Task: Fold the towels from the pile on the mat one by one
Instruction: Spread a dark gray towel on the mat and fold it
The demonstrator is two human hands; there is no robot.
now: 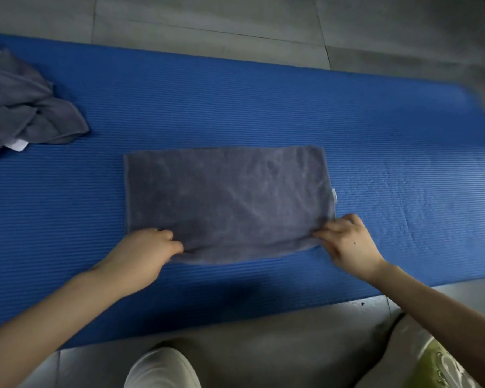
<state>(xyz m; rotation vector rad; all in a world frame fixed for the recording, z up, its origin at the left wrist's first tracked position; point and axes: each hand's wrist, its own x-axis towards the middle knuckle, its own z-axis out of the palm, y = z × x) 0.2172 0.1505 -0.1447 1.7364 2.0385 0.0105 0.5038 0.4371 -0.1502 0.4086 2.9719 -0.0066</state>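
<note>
Your left grip (149,253) pinches the near left corner of the grey towel (227,200), fingers curled over its edge. Your right grip (347,242) pinches the near right corner. The towel lies spread flat in the middle of the blue mat (375,121), with a small white tag (334,195) on its right edge. The crumpled pile (25,107) of towels sits well apart, at the mat's far left.

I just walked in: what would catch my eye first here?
A bright blue mat stretches across the view, with a grey towel spread flat at its middle. The left hand and right hand each pinch a near corner of it. A crumpled pile of grey towels sits at the mat's far left.
</note>
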